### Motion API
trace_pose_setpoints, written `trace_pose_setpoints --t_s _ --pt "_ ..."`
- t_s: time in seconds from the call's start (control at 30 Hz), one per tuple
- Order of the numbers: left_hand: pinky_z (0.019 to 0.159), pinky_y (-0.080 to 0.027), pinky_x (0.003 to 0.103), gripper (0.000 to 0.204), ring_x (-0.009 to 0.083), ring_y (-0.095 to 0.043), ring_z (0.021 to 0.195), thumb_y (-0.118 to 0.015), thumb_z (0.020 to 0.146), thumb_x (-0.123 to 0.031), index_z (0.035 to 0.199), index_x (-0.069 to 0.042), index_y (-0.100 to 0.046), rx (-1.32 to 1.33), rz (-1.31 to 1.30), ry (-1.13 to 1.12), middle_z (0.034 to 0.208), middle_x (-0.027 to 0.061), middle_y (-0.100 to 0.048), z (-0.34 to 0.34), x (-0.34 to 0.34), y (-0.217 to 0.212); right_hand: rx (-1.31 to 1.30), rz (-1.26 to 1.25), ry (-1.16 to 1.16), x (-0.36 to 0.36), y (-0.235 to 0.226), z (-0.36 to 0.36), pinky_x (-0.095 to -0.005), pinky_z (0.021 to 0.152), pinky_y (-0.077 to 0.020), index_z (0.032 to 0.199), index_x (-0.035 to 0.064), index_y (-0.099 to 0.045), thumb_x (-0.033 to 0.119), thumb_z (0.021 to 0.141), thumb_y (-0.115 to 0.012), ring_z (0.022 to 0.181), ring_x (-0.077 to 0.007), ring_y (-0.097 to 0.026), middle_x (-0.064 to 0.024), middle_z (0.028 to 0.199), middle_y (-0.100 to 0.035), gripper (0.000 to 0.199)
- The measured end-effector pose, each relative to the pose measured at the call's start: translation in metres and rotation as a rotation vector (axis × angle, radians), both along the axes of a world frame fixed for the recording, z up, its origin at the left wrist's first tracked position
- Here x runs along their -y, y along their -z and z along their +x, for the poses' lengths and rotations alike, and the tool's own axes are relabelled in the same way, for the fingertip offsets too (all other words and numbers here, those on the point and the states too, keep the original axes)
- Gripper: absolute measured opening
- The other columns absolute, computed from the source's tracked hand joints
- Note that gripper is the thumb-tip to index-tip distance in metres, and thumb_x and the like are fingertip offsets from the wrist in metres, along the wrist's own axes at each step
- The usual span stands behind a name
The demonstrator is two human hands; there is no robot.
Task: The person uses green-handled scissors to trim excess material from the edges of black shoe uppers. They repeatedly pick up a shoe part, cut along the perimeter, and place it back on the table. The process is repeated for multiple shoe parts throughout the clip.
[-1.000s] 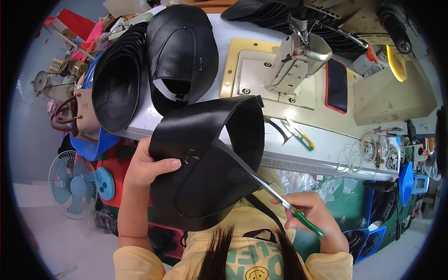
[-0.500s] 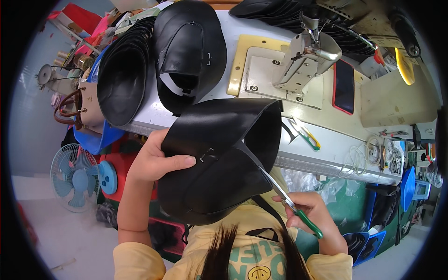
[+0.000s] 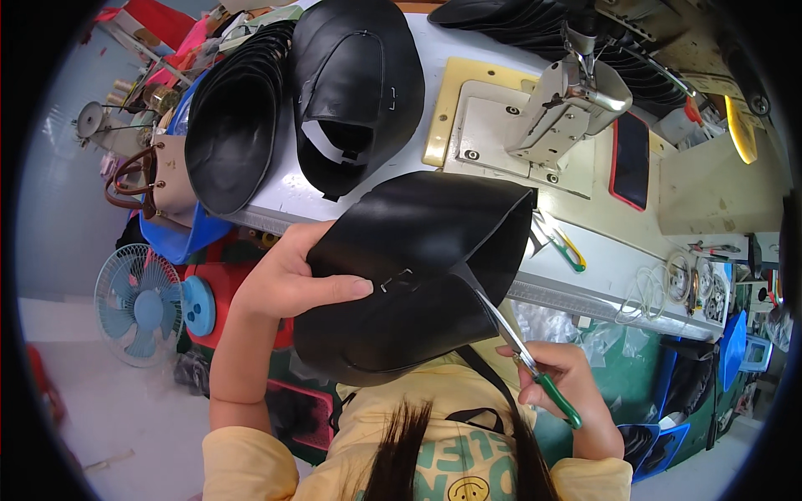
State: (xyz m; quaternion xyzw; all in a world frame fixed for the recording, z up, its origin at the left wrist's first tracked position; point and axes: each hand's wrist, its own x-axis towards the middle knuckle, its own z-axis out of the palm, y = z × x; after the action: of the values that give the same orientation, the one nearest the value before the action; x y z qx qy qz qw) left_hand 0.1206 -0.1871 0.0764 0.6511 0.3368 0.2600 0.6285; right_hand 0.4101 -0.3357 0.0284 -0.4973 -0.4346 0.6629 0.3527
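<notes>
A curved black leather piece [image 3: 401, 234], shaped like a welding mask, is held up in front of me. My left hand [image 3: 301, 280] grips its left side, thumb on the outer face and fingers hidden behind. My right hand [image 3: 555, 371] is closed around green-handled scissors [image 3: 514, 338]. Their blades point up and left, at the slit in the leather's right edge; part of them is hidden there, so how far they are parted cannot be told. On the table behind stands another black leather mask [image 3: 359, 92] with a window cut in it. A stack of black leather shells [image 3: 234, 125] leans beside that.
A sewing machine [image 3: 572, 108] occupies the table's right half, with a red-edged phone [image 3: 630, 163] beside it. Yellow-and-green thread snips [image 3: 564, 246] lie near the table's front edge. More black pieces [image 3: 493, 21] are piled behind. A blue fan [image 3: 146, 309] stands at left.
The leather piece has shifted slightly right and turned a little in my left hand. The scissors stay at its right edge. The whole view has shifted slightly.
</notes>
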Motion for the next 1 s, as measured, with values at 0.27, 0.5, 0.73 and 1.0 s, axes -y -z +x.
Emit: trace_pose_setpoints --t_s 0.27,0.5,0.73,1.0 --pt "0.078 -0.045 0.024 0.044 0.0105 -0.056 0.085 -0.068 0.071 -0.004 0.112 0.005 -0.055 0.016 -0.145 0.127 0.094 0.0062 -0.063 -0.002 -0.001 -0.002 0.05 0.07 -0.028 -0.005 0.002 -0.001 -0.0197 0.051 -0.0306 0.105 -0.0021 -0.062 0.043 0.058 -0.078 0.055 -0.0045 -0.041 0.0036 0.06 -0.046 0.067" --pt "0.081 -0.044 0.024 0.043 0.0105 -0.056 0.092 -0.061 0.08 -0.008 0.119 0.004 -0.049 0.044 -0.631 0.12 0.106 0.0068 -0.06 0.016 -0.01 -0.02 0.114 0.149 -0.088 -0.005 0.001 -0.002 -0.0214 0.05 -0.0301 0.104 0.0 -0.063 0.04 0.059 -0.08 0.055 -0.0055 -0.041 0.0022 0.061 -0.048 0.063" --pt "0.085 -0.042 0.022 0.038 0.0084 -0.053 0.096 -0.058 0.083 -0.009 0.119 0.002 -0.051 -0.039 -0.623 0.138 0.107 0.0039 -0.059 0.021 -0.01 -0.015 0.227 0.169 -0.253 -0.009 -0.015 0.006 -0.0275 0.057 -0.0384 0.102 0.0016 -0.06 0.023 0.06 -0.081 0.061 -0.0206 -0.047 -0.0069 0.069 -0.052 0.052" --pt "0.088 -0.04 0.025 0.035 0.0111 -0.053 0.097 -0.058 0.081 -0.006 0.114 0.006 -0.053 -0.072 -0.617 0.257 0.108 0.0065 -0.059 0.025 -0.014 0.003 0.359 0.249 -0.374 -0.014 -0.025 0.013 -0.0283 0.052 -0.0339 0.103 0.0045 -0.061 0.023 0.058 -0.081 0.056 -0.0187 -0.043 -0.0055 0.062 -0.045 0.053"
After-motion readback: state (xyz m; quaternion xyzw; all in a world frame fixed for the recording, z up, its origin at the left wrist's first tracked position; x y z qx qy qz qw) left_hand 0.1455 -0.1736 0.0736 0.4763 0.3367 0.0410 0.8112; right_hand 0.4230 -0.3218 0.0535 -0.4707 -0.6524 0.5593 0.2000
